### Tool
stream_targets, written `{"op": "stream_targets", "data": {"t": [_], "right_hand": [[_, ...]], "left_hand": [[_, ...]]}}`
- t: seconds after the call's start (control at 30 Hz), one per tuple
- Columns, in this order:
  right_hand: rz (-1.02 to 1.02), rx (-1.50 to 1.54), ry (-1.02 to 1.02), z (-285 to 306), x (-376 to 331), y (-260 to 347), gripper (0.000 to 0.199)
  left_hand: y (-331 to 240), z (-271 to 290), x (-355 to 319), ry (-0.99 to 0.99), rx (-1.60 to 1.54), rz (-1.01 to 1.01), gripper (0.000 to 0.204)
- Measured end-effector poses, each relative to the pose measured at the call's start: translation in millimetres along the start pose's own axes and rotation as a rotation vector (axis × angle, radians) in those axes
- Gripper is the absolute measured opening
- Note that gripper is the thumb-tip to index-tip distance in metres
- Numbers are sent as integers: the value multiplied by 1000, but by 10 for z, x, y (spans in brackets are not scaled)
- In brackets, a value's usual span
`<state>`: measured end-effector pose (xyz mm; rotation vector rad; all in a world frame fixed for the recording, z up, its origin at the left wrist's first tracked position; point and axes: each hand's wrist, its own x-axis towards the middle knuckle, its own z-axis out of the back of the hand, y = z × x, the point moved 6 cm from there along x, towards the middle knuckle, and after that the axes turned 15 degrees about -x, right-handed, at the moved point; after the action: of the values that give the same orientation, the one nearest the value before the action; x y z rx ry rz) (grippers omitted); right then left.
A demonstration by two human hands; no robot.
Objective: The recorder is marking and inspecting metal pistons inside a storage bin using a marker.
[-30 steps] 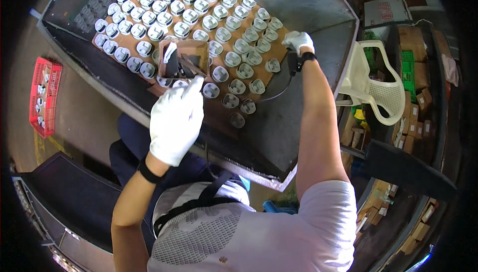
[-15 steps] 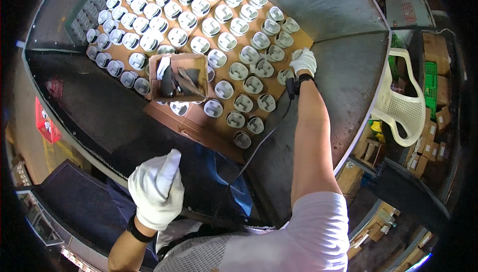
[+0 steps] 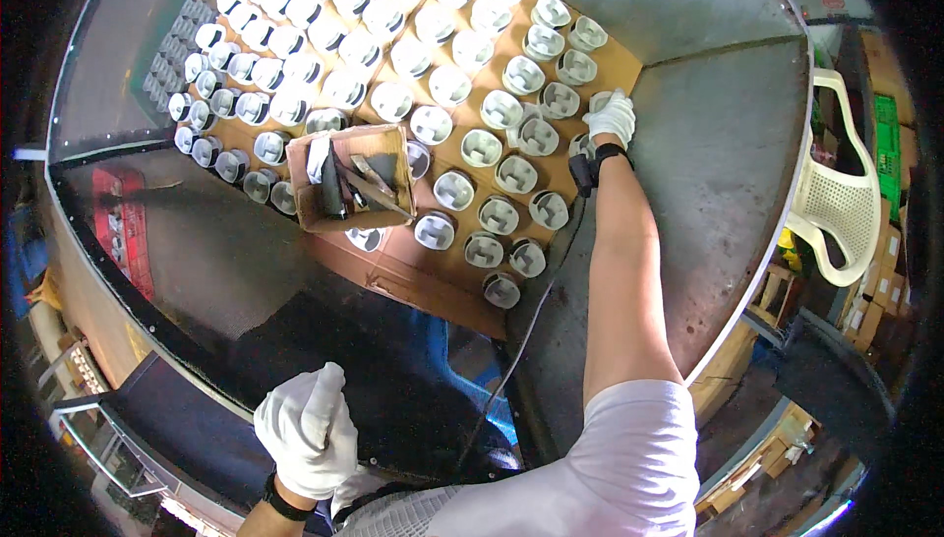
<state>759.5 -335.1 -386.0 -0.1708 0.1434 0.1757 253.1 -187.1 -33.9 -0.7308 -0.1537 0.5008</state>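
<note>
Rows of pale metal pistons point(image 3: 431, 124) stand on a brown cardboard sheet point(image 3: 433, 296) inside a grey metal enclosure. At the sheet's right edge, my gloved right hand point(image 3: 614, 119) is closed on a piston point(image 3: 599, 101), which its fingers partly cover. A black device on the wrist trails a cable point(image 3: 536, 316). Below the enclosure's near edge, my gloved left hand point(image 3: 307, 429) is curled with the thumb lying upward over the fingers; whatever it may hold is hidden. Among the pistons sits an open cardboard box point(image 3: 398, 217) holding dark-handled tools point(image 3: 334, 188).
The enclosure's metal wall point(image 3: 708, 163) rises right of my forearm. Grey moulded trays point(image 3: 177, 55) lean at the far left. Outside stand a cream plastic chair point(image 3: 836, 193) and green crates point(image 3: 887, 149). A red crate point(image 3: 120, 232) shows through the left panel.
The view has shifted, so the pistons and box appear a little lower. My right hand stays at the sheet's right edge. My left thumb is now less upright, more bent over the fingers.
</note>
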Motion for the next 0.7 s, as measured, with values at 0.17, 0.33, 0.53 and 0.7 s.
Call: {"op": "stream_targets", "data": {"t": [0.17, 0.33, 0.53, 0.7], "right_hand": [[-57, 156, -122, 37, -153, -36, 72], [-206, 125, -245, 345, -816, 45, 58], [-33, -20, -189, -312, -1048, -54, 37], [-51, -6, -21, -799, -769, -166, 26]], "left_hand": [[24, -11, 15, 17, -16, 8, 54], [-8, -8, 8, -21, -14, 15, 49], [-28, 10, -8, -52, -34, -32, 46], [-29, 18, -10, -78, -40, -74, 50]]}}
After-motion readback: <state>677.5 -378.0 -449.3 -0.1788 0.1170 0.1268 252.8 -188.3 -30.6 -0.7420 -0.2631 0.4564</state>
